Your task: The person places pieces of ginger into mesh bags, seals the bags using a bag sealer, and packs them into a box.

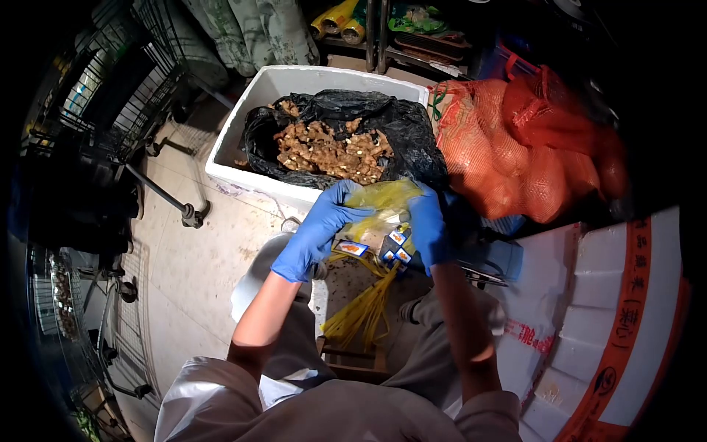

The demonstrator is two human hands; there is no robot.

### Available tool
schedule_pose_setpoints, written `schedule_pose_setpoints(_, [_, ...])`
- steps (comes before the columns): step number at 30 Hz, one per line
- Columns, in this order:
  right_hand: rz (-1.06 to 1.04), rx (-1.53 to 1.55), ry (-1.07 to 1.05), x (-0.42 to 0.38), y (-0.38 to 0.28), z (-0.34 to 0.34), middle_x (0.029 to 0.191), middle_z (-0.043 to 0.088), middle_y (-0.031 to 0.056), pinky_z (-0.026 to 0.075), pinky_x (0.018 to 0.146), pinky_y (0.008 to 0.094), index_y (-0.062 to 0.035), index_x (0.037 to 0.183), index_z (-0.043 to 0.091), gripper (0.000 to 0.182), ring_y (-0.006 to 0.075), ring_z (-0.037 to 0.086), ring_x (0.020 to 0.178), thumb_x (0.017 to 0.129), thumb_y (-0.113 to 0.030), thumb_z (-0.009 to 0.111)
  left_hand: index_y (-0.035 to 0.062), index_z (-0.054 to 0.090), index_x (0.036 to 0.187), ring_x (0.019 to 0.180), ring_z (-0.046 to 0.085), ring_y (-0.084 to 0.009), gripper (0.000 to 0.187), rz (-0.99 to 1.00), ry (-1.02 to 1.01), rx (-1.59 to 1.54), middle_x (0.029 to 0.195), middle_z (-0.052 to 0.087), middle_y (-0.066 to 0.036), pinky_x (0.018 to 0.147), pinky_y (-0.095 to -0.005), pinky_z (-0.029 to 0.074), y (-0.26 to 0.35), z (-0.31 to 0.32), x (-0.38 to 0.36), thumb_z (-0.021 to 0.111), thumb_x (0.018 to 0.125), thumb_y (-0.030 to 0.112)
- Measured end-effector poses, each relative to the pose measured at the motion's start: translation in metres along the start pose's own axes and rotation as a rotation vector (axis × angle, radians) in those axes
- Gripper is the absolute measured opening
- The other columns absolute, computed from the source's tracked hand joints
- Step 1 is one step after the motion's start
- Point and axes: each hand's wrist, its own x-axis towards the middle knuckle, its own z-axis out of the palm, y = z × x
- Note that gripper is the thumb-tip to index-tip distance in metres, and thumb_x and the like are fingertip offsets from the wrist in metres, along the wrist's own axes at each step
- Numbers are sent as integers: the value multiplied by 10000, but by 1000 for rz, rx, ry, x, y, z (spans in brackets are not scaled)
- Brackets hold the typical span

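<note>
Both my hands wear blue gloves and are raised between my knees and a white foam box [258, 92]. My left hand [320, 227] and my right hand [428, 227] are closed on opposite sides of a yellow mesh bag [383, 197], stretched between them. Small blue-and-white labels with orange pictures [352, 248] hang under the mesh. Below, a bundle of yellow mesh [361, 313] dangles between my legs. Brown, knobbly ginger-like roots [331, 151] lie in a black plastic bag [416, 132] inside the foam box, just beyond my hands.
Red mesh sacks [508, 140] of round produce stand right of the foam box. White foam boxes with red tape [618, 295] are at the lower right. Wire racks or carts [147, 81] line the left. Yellow rolls [340, 18] sit on a shelf behind.
</note>
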Motion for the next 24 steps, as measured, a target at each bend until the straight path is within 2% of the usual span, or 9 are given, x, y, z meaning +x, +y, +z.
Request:
schedule_pose_setpoints(2, [-678, -485, -16, -18, -10, -14, 864, 557, 158, 424, 745, 293, 48, 868, 535, 231, 233, 530, 835, 640, 63, 502, 28, 510, 872, 740, 520, -85, 167, 256, 117, 548, 842, 549, -35, 646, -199, 413, -14, -22, 14, 568, 718, 2])
schedule_pose_setpoints(7, [-385, 10, -297, -32, -33, 3, 986, 498, 127, 435, 714, 285, 22, 904, 519, 199, 183, 515, 851, 708, 3, 551, -26, 509, 931, 732, 512, -99, 211, 705, 442, 795, 842, 561, -73, 632, -209, 421, -41, -44, 33, 546, 738, 52])
schedule_pose_setpoints(11, [104, -53, -288, -8, -47, 12, 711, 571, 72, 432, 636, 269, -7, 886, 543, 218, 163, 563, 730, 682, -76, 579, 11, 511, 936, 735, 563, -120, 152, 158, -19, -221, 864, 563, -60, 625, -220, 482, -6, -40, 16, 429, 813, 48])
schedule_pose_setpoints(16, [-59, -358, 75, -5, -10, 10, 714, 558, 73, 439, 627, 282, 0, 895, 523, 226, 185, 543, 646, 680, -68, 538, 19, 530, 872, 695, 553, -104, 109, -5, -27, -258, 756, 563, -45, 589, -185, 457, -1, -4, 0, 505, 767, 20])
schedule_pose_setpoints(18, [11, 380, -37, -18, -9, 3, 807, 544, 81, 435, 656, 289, -15, 985, 496, 282, 195, 532, 707, 711, -82, 484, 12, 507, 949, 737, 532, -65, 262, 10, 45, 351, 842, 565, -44, 654, -187, 438, 2, -7, 3, 594, 703, 31])
schedule_pose_setpoints(20, [-462, -321, -187, -13, -4, -10, 895, 513, 88, 428, 685, 290, -15, 1013, 472, 279, 178, 510, 761, 750, -100, 428, 8, 509, 951, 752, 519, -66, 312, 106, 136, 477, 852, 560, -53, 645, -195, 423, -13, -22, 17, 625, 661, 9])
schedule_pose_setpoints(22, [533, 1257, -742, -11, -7, -10, 1013, 487, 130, 432, 741, 318, 22, 1062, 431, 304, 202, 512, 865, 803, -135, 404, 0, 525, 920, 721, 514, -75, 271, 449, 355, 790, 832, 560, -60, 638, -199, 420, -26, -32, 26, 595, 659, -27])
schedule_pose_setpoints(23, [526, 804, -237, -29, -54, 7, 953, 512, 137, 439, 721, 338, 33, 1051, 416, 310, 198, 525, 828, 785, -127, 421, 0, 525, 920, 721, 514, -75, 271, 448, 361, 788, 832, 560, -60, 638, -199, 420, -26, -33, 25, 595, 659, -27])
schedule_pose_setpoints(24, [529, 801, -240, -32, -64, 9, 953, 512, 137, 439, 721, 338, 33, 1051, 416, 310, 198, 525, 828, 785, -127, 421, -6, 519, 928, 744, 524, -93, 252, 435, 312, 596, 840, 561, -72, 656, -210, 429, -26, -34, 25, 557, 680, -29])
